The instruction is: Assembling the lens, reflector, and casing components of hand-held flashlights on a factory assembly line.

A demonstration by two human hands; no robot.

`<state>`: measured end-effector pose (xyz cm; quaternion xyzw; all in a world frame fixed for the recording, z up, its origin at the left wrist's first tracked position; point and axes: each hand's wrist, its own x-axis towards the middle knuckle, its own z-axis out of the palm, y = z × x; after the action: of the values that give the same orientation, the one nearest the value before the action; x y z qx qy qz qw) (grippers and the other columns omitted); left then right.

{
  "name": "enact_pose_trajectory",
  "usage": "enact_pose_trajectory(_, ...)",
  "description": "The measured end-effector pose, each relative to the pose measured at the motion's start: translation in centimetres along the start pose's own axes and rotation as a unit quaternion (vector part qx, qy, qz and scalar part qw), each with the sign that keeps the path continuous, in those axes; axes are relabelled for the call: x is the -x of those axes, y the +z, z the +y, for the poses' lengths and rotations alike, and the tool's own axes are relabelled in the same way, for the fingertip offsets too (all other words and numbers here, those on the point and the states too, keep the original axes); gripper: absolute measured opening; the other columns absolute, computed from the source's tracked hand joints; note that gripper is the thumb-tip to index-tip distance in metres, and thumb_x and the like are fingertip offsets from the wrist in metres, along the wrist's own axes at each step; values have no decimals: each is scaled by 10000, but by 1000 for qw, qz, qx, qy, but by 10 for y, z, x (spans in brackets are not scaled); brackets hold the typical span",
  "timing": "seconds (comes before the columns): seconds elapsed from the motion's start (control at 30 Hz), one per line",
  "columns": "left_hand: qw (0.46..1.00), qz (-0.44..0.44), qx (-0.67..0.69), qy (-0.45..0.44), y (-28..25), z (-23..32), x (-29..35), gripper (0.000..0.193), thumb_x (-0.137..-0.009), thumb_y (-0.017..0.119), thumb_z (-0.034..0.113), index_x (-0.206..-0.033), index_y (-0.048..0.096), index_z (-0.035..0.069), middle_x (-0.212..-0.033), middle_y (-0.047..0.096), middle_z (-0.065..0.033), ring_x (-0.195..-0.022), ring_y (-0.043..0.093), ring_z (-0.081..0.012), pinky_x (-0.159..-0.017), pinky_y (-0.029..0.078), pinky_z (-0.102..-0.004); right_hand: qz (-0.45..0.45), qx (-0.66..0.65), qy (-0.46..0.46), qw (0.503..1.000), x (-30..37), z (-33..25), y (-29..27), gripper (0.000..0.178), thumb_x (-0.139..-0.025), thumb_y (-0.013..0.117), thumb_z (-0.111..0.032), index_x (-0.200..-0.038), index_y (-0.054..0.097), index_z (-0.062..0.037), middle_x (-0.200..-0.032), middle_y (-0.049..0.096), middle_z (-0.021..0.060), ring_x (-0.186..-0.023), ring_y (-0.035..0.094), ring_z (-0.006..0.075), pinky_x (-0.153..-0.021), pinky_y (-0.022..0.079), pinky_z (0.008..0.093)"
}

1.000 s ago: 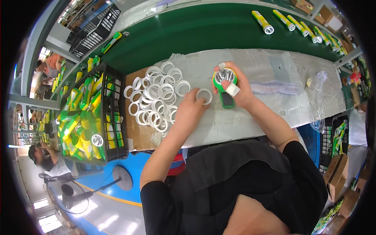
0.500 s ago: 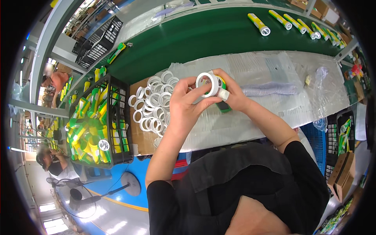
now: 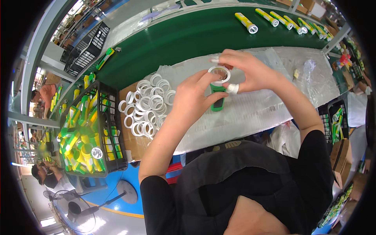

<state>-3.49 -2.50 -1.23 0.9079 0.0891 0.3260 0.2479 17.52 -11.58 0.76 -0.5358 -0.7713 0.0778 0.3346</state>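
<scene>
Currently:
Left hand (image 3: 192, 98): my fingers pinch the white ring (image 3: 219, 74).
Right hand (image 3: 250, 70): grips the green flashlight (image 3: 217, 97) under that ring.
Risk: I judge a tilted ring could jam.

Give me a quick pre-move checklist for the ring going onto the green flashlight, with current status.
1. White ring pinched by left hand and right hand: ok.
2. Ring sits over the head of the green flashlight: ok.
3. Ring fully seated: cannot tell, fingers hide the joint.
4. Flashlight gripped firmly: cannot tell.
5. Spare rings within reach on the cardboard: ok.
</scene>
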Motion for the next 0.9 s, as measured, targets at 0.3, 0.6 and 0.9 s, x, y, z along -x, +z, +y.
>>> enact_pose_trajectory(0.3, 998, 39, 55, -18, 29, -5, 2, 400, -722, 814, 161, -1007, 539, 107, -947, 689, -94, -855, 664, -321, -670, 518, -401, -289, 10, 56, 956, -36, -13, -40, 377, -750, 757, -159, -1055, 586, -17, -997, 554, 103, -853, 612, 256, -694, 499, 352)
enact_pose_trajectory(0.6, 996, 37, 81, 7, 32, -5, -2, 370, -715, 817, 135, -962, 548, 80, -917, 686, -92, -829, 655, -296, -672, 509, -404, -292, 12, 54, 955, -33, -12, -35, 360, -758, 797, -224, -924, 571, 2, -824, 574, 110, -738, 626, 257, -633, 504, 358)
enact_pose_trajectory(0.9, 996, 85, 14, 3, 45, -4, -8, 395, -669, 831, 135, -983, 591, 115, -805, 633, -71, -728, 617, -276, -636, 484, -400, -209, 92, 225, 947, -22, -21, -21, 480, -750, 787, -386, -933, 580, 6, -820, 624, 125, -686, 615, 260, -613, 493, 365)
